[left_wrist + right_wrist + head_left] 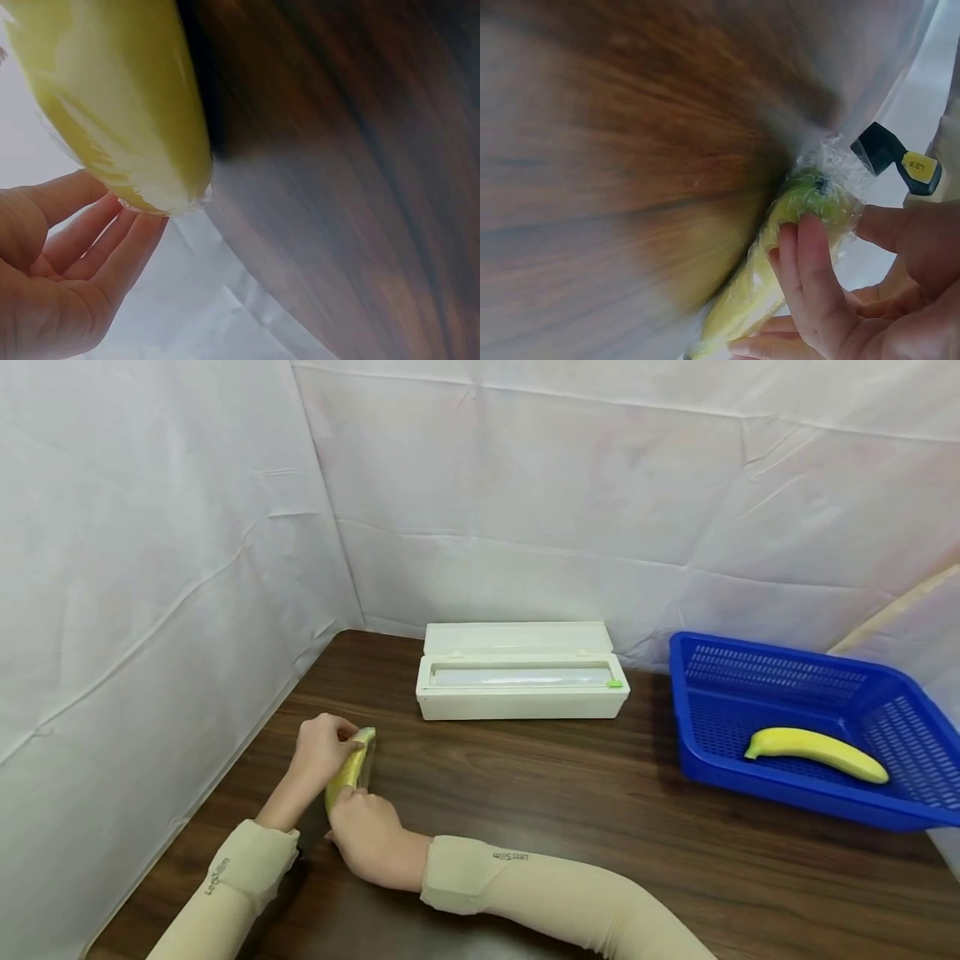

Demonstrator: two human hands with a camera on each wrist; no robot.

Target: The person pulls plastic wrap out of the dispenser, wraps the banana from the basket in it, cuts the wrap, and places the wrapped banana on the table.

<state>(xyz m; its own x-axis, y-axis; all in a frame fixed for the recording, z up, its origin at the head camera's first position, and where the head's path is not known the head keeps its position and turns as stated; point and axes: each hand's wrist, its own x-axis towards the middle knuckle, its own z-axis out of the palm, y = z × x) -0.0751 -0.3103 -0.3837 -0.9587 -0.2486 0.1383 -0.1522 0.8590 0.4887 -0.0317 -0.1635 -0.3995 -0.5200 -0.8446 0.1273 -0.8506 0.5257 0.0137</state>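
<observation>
A yellow banana (347,772) wrapped in clear cling film is held above the table at the left. My left hand (324,747) pinches its far end between thumb and fingers. Around the near end my right hand (369,837) has its fingers and thumb, covering much of that part. Up close in the left wrist view, film lies smooth over the banana (127,112), with the left fingertips at its tip. Crumpled film (836,161) bunches over the greenish end in the right wrist view, where the right hand (855,292) grips it.
A white cling film dispenser (521,703) stands at the back with its lid up and a green slider (615,683). To the right, a blue basket (682,727) contains another banana (817,752). White cloth walls (525,485) border the dark wooden table (540,793).
</observation>
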